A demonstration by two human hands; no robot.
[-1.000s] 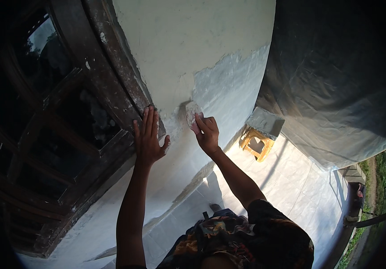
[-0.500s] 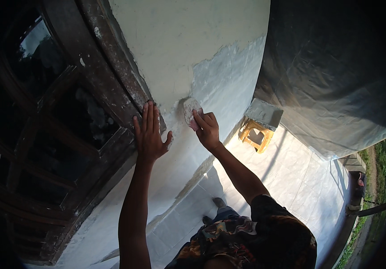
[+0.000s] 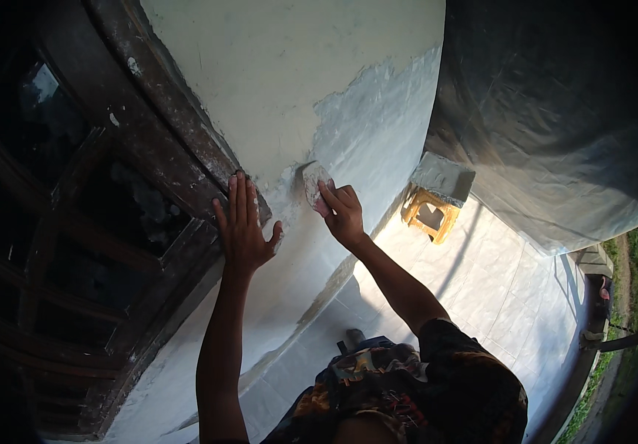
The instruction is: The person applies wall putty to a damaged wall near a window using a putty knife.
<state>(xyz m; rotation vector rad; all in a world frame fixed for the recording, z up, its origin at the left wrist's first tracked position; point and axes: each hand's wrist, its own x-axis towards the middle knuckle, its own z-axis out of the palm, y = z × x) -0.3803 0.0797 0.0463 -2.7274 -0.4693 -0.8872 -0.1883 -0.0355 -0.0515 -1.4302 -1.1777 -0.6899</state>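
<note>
My right hand [image 3: 345,216] grips a flat, plaster-smeared scraper [image 3: 314,183], its fingers pressed along the near side. The scraper's face lies against the wall [image 3: 274,89], close to the boundary between bare cream surface and a smoother whitish coat [image 3: 378,111]. To its left, my left hand [image 3: 245,235] rests flat with fingers stretched out and thumb apart. Its fingers lie on the edge of the dark wooden frame [image 3: 178,148], while the thumb reaches over the wall. White specks show on the fingertips and thumb.
A dark glazed door or window [image 3: 75,222] fills the left side. At right, a grey plaster-coated slab or tray [image 3: 443,177] sits on a yellow stool [image 3: 431,214] on pale floor tiles [image 3: 482,296]. Behind hangs a dark plastic sheet [image 3: 541,133]; grass [image 3: 637,259] shows beyond the ledge.
The view has shifted slightly, so the wooden frame sits further left and the stool further right. Both hands keep nearly the same places, the scraper still in my right hand.
</note>
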